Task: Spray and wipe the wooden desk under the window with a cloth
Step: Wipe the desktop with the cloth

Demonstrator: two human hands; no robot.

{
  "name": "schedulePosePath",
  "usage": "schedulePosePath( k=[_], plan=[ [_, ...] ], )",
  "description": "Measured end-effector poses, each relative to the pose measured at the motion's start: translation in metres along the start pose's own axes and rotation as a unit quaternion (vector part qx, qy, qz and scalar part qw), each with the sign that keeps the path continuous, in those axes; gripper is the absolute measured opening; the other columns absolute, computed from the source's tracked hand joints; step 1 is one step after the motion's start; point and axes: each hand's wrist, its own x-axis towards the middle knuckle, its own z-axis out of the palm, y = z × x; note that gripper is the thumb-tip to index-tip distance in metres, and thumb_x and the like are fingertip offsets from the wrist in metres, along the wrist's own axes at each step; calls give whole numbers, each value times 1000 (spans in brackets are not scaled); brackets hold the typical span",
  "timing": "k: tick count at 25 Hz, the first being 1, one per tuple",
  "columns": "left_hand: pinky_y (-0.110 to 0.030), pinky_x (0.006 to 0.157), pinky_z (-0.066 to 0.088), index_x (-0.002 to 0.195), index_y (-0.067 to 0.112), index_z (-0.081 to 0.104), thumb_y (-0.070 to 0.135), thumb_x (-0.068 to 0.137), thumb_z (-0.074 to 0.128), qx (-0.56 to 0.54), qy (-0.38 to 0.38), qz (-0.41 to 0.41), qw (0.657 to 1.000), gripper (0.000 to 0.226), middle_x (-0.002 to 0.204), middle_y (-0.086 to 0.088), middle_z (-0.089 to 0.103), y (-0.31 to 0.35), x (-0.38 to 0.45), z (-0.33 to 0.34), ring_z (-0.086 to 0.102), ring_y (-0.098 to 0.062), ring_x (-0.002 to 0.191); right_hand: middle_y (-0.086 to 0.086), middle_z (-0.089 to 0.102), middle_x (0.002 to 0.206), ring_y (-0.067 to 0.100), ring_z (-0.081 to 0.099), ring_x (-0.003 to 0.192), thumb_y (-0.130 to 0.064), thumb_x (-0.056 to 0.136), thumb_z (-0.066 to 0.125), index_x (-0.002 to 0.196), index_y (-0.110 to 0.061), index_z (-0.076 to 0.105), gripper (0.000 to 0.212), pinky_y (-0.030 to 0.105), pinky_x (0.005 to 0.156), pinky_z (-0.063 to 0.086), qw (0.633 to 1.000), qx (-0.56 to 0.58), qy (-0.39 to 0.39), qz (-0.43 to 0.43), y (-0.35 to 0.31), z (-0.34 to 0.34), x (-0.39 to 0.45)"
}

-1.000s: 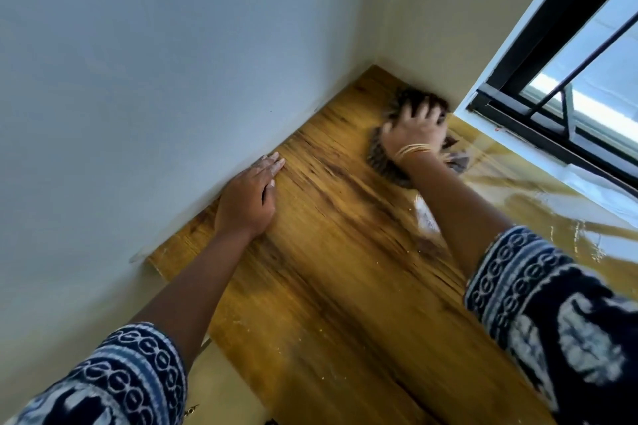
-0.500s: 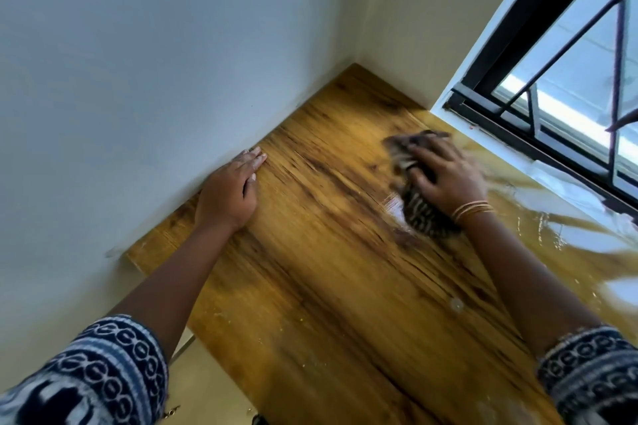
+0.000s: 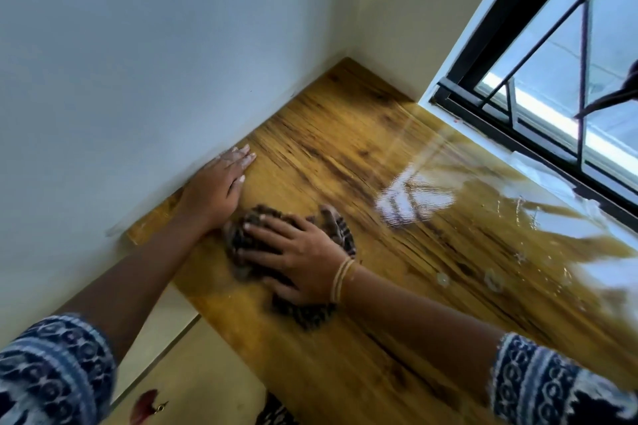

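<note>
A glossy wooden desk (image 3: 431,252) fills the corner under the window. A dark patterned cloth (image 3: 307,316) lies on its near left part. My right hand (image 3: 297,259) presses flat on that cloth, fingers spread and pointing left. My left hand (image 3: 217,186) rests flat on the desk against the left wall, fingers straight, just beyond the cloth. No spray bottle is in view.
A black-framed window (image 3: 538,134) with bars runs along the desk's right side and reflects in the wet-looking surface. Pale walls (image 3: 155,62) close the left and far sides. Pale floor (image 3: 193,373) shows below the desk's near left edge.
My right hand has swept the cloth from the far corner by the window across the desk to the near left, beside my left hand. The left hand has stayed in place.
</note>
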Motion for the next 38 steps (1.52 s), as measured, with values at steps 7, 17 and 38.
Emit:
schedulePosePath(
  k=[7,17,38],
  plan=[
    [-27,113,22,140,16,48,29,94,30,9,14,-4,1000,51,148,-1,42,-22,-69,-18,37,-16,137,2,33,154,31,32,139,-54,87,30,140,-38,41,56,57,105,35,828,11,135,544,175,-9,-111],
    [-33,110,33,131,12,57,23,92,38,-28,53,-41,997,45,140,-6,52,-24,-84,-19,46,-21,132,12,24,158,35,23,145,-51,92,31,148,-28,32,60,57,114,22,957,-11,48,284,-1,-3,81],
    [-26,101,38,150,20,28,23,96,32,-35,101,-131,986,54,158,8,18,-37,-196,-15,26,-9,141,0,23,159,25,21,146,-55,94,28,149,-35,27,58,54,115,21,997,-53,-11,48,-38,-7,113]
  ],
)
